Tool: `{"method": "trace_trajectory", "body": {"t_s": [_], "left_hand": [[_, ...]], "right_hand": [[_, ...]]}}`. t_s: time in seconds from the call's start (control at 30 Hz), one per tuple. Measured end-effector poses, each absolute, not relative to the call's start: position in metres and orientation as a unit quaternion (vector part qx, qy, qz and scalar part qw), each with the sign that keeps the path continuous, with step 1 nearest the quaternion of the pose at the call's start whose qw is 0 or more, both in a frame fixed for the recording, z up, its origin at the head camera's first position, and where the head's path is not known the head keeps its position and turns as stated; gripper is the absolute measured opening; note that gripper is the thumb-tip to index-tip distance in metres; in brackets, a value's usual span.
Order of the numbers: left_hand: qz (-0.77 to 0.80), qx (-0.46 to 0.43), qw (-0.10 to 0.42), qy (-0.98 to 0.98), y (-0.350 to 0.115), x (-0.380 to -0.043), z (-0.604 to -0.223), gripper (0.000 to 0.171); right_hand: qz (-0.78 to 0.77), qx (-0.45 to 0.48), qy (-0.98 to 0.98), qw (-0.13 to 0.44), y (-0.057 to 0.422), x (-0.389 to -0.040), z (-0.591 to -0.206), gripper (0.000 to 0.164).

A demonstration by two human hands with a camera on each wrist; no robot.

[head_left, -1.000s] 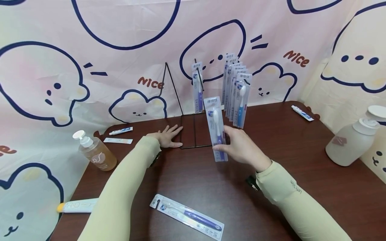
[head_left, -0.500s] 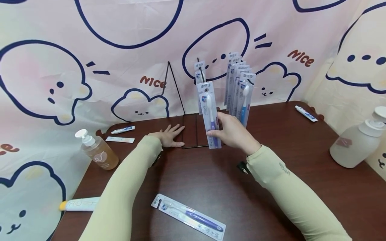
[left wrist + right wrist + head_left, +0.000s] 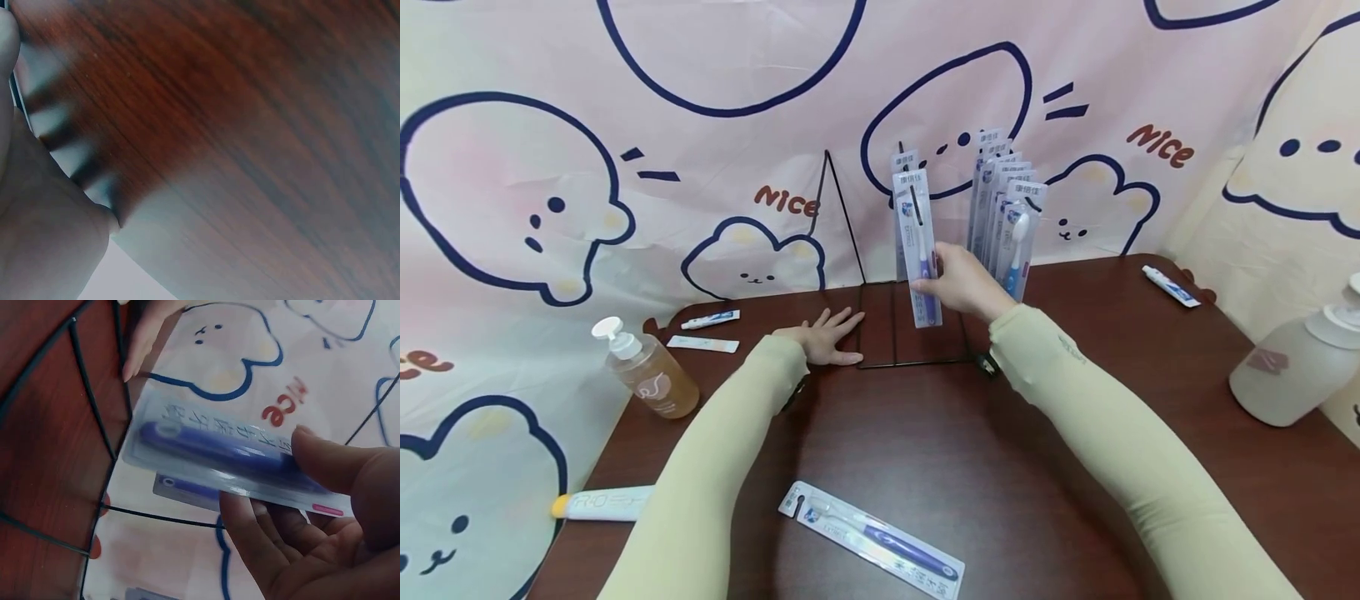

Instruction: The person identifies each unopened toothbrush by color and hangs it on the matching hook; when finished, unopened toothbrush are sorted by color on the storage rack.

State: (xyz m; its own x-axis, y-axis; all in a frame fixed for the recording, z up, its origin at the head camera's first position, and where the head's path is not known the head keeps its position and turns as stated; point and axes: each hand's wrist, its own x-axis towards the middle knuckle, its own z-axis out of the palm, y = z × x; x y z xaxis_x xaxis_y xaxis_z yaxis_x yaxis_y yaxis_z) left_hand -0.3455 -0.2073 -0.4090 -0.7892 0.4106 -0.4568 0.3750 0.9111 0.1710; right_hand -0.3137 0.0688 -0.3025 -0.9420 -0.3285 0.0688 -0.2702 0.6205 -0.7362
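My right hand [image 3: 964,279] pinches a packaged toothbrush [image 3: 925,302] with a purple handle, thumb in front and fingers behind. The pack stands upright at the wire rack [image 3: 895,365], and the tip of a black hook shows in front of its upper part. Another packaged toothbrush [image 3: 905,157] hangs behind it, mostly covered. In the right wrist view, the purple handle [image 3: 219,450] lies under clear plastic between thumb and fingers. My left hand [image 3: 826,337] lies spread on the table, fingers at the left side of the rack base.
Several packaged toothbrushes [image 3: 1017,242] hang in a row to the right. A packaged purple toothbrush [image 3: 872,540] lies near the front. Around the sides are an amber pump bottle [image 3: 658,379], a white pump bottle [image 3: 1296,367], small toothpaste tubes [image 3: 1171,286] and a yellow-capped tube [image 3: 606,504].
My right hand has carried the packaged toothbrush back and up to the rack, where the hook tip now shows in front of the pack. My left hand has stayed on the table.
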Motion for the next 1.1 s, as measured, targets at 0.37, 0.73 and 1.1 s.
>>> {"method": "trace_trajectory", "body": {"t_s": [0.37,0.73,1.1], "left_hand": [[0.038,0.212,0.25,0.944,-0.207,-0.345,-0.411,0.087],[0.034,0.204,0.253,0.945,-0.208,-0.345,-0.41,0.088],[0.033,0.204,0.248,0.947,-0.207,-0.346,-0.41,0.089]], "right_hand": [[-0.431,-0.141,0.89,0.034,0.058,-0.351,-0.306,0.04],[-0.441,-0.141,0.886,0.037,0.06,-0.355,-0.318,0.039],[-0.439,-0.131,0.887,0.054,0.07,-0.34,-0.329,0.053]]}}
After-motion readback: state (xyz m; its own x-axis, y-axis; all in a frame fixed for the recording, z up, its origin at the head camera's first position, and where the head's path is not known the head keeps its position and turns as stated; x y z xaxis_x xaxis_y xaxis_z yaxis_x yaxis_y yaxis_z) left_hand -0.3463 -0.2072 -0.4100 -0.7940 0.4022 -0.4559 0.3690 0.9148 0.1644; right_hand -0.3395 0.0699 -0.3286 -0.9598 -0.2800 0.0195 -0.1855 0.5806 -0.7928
